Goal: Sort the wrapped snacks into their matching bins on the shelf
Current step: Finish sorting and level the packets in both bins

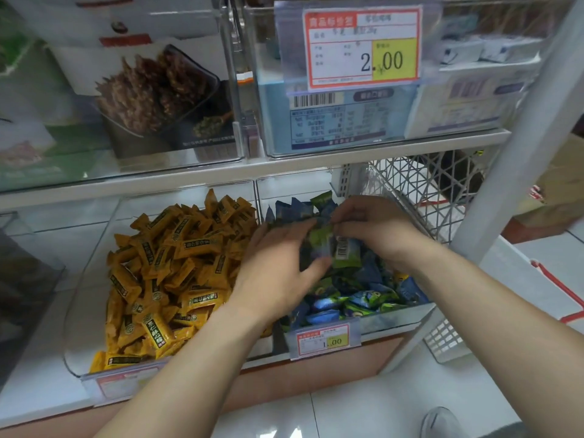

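Bright, even indoor light; shadows soft. Pale glare on the clear plastic upper bin front (467,36); soft focus overall, green foil-wrapped snack with white barcode (343,251) smeared by motion. Wide-angle bowing along white metal shelf upright (520,147) at right edge.

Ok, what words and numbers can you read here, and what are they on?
"2.00": big price tag on the upper clear bin.
"1.00": small price tag on the blue-green snack bin.
Too blurred to read: yellow wrappers, green packet barcode, other print.

Half-hidden fingers (347,217) of right hand (376,229) behind green packet (346,263); price tag (323,342) print blurred
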The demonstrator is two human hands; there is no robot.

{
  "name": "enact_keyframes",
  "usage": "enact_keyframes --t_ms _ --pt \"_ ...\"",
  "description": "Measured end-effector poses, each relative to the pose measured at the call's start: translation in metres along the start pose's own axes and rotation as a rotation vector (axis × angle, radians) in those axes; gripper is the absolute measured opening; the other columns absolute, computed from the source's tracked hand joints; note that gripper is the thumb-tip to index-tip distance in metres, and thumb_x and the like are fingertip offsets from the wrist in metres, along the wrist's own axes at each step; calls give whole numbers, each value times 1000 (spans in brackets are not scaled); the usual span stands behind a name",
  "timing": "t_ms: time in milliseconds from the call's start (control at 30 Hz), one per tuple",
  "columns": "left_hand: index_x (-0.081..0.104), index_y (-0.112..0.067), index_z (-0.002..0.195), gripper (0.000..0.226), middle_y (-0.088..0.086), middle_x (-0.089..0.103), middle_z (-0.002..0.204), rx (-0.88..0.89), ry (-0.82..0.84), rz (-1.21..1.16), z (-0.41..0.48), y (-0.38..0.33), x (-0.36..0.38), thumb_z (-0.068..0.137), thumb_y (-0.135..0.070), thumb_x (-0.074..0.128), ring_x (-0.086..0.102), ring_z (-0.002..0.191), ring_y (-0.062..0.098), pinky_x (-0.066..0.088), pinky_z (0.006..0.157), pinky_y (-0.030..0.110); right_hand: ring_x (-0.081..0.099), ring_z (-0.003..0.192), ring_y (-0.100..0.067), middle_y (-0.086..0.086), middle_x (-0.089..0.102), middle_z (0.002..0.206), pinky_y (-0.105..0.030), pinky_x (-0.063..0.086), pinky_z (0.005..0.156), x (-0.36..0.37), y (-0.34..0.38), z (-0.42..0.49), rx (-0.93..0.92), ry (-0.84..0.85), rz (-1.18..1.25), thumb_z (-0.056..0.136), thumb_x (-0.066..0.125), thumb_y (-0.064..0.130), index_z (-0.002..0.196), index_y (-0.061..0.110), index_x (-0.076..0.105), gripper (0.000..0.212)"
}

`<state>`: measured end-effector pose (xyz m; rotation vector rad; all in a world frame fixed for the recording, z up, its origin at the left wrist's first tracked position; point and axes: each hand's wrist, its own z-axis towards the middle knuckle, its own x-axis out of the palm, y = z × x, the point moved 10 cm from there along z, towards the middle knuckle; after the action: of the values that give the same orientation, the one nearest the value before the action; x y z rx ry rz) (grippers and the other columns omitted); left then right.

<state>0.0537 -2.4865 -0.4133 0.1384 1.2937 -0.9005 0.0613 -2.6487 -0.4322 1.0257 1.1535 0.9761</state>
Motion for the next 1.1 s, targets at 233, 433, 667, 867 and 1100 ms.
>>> enact_keyframes --t_ms 233,433,667,867,1100 --pt "62 -23 102 28 -7 62 72 -26 -81 3 11 -1 -2 91 -49 56 59 66 20 49 80 37 70 82 -19 -5 75 84 -24 54 69 -16 3 -5 3 -109 20 82 68 -10 80 20 71 30" --pt "61 -27 84 29 -5 63 93 -106 -70 257 18 32 -21 88 -56 58 56 98 28 44 79 39 59 83 12 23 64 91 6 37 67 -35 0 -4 -33 -230 -477 90 65 16 103 34 67 22" --pt "65 -34 116 30 -11 67 113 67 67 268 15 17 -5 88 -42 61 55 114 19 32 102 39 57 121 -16 6 60 137 -30 45 97 46 -66 -5 201 466 -755 96 57 38 138 37 53 42" --pt "66 -44 114 28 -16 69 105 103 246 257 8 14 18 91 -50 49 55 109 12 21 110 39 63 96 -29 -13 66 118 -39 55 82 9 -71 -3 331 443 -1096 91 58 34 121 13 60 37" --pt "69 -35 94 53 -11 67 79 82 249 341 7 6 25 87 -70 29 62 83 11 34 110 45 58 90 -16 7 63 104 -26 44 66 -17 -35 11 152 84 -1031 91 58 25 95 29 64 8"
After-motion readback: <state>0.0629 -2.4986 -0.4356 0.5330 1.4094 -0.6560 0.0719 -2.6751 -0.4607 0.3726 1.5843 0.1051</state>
